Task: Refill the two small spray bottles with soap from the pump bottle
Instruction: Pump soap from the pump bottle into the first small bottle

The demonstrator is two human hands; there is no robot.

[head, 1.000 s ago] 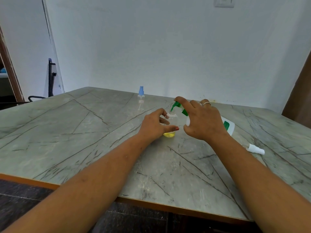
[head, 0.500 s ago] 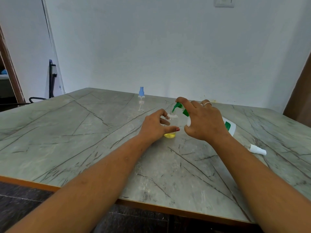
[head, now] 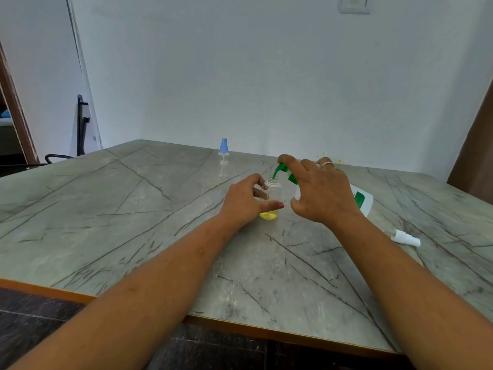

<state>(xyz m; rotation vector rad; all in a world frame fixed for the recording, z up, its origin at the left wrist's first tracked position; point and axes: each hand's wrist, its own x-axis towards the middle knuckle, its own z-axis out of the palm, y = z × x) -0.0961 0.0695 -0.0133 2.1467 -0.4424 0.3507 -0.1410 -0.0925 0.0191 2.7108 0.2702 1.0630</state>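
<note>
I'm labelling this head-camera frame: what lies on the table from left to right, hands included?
Blue-capped spray bottle, left hand, open small bottle, right hand, white spray head. The pump bottle overlaps the right hand, so it's left out.

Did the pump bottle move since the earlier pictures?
No. The pump bottle keeps its place against the blue-capped spray bottle behind it, its green nozzle over the open small bottle.

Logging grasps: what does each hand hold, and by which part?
Left hand: uncapped spray bottle, by its body. Right hand: pump bottle, by its upper body, forefinger on the green pump head.
</note>
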